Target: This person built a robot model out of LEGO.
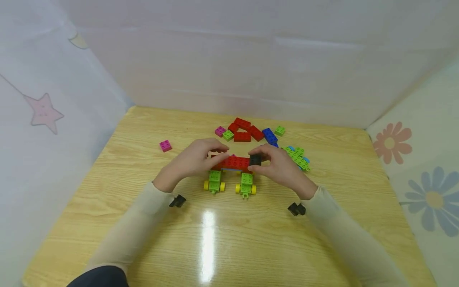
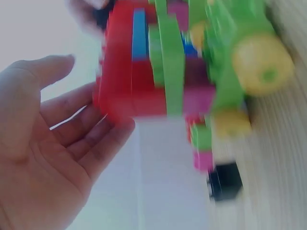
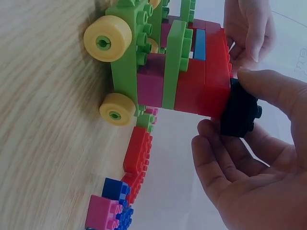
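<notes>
A toy vehicle of building bricks stands on the table, with red bricks (image 1: pixel 234 162) across its top. Underneath are two lime-green wheeled bases (image 1: pixel 214 181) with yellow wheels (image 3: pixel 108 38). My right hand (image 1: pixel 277 163) pinches a black brick (image 3: pixel 237 110) between thumb and fingers, right at the studded top of the red bricks' right end. At the opposite end is my left hand (image 1: pixel 201 157), its fingertips (image 2: pixel 122 129) at the red brick and its thumb held apart. A blue piece (image 2: pixel 139 36) shows on the red side.
Loose red bricks (image 1: pixel 242 137), a blue brick (image 1: pixel 270 136) and small green and pink ones lie behind the vehicle. One pink brick (image 1: pixel 165 146) is off to the left. A lime-green plate with blue wheels (image 1: pixel 297 157) stands beside my right hand. Another black brick (image 2: pixel 225 181) shows low in the left wrist view.
</notes>
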Available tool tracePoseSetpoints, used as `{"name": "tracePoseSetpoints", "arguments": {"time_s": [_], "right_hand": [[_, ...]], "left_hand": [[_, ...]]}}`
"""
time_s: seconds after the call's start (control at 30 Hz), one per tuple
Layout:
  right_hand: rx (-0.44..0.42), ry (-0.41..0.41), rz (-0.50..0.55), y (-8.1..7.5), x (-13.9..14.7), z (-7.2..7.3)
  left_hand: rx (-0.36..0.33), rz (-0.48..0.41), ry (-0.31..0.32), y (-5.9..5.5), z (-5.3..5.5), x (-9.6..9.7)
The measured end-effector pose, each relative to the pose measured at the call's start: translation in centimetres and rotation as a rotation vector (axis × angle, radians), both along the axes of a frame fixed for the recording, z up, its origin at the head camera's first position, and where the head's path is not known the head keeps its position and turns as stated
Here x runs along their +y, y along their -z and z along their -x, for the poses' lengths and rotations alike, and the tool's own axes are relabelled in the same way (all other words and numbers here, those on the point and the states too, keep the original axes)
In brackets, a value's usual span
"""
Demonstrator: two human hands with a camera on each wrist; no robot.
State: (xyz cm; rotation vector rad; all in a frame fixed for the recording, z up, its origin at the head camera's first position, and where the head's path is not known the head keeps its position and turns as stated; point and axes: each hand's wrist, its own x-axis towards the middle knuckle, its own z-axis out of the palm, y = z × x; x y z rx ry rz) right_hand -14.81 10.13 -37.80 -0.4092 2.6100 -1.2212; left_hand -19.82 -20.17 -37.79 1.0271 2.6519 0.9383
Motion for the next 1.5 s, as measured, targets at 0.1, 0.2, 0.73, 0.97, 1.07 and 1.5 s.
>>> {"name": "tracePoseSetpoints", "arguments": {"time_s": [0.1,0.2,0.73,0.97,1.07,1.5], "right_hand": [[-0.001,0.01,-0.003,0.1,0.1,-0.1],[-0.003,0.018,-0.005,0.1,0.3,-0.3],[-0.013,0.041,-0.014,0.0,1.1,-0.6],[-0.016,0.051,-0.023,0.1,1.4,-0.7],[-0.011,0.053,-0.017,0.2,1.6,-0.8],[-0.008,0.052,0.007,0.8,1.7,-0.8]], "left_hand": [[-0.002,-0.05,-0.059,0.3,0.7,-2.3],[-0.008,-0.056,-0.124,0.5,1.4,-4.3],[-0.165,0.114,-0.252,4.8,4.7,-6.1],[-0.175,0.172,-0.271,5.5,5.0,-5.6],[-0.174,0.176,-0.273,5.6,5.0,-5.5],[-0.204,0.163,-0.303,6.0,4.9,-5.3]]}}
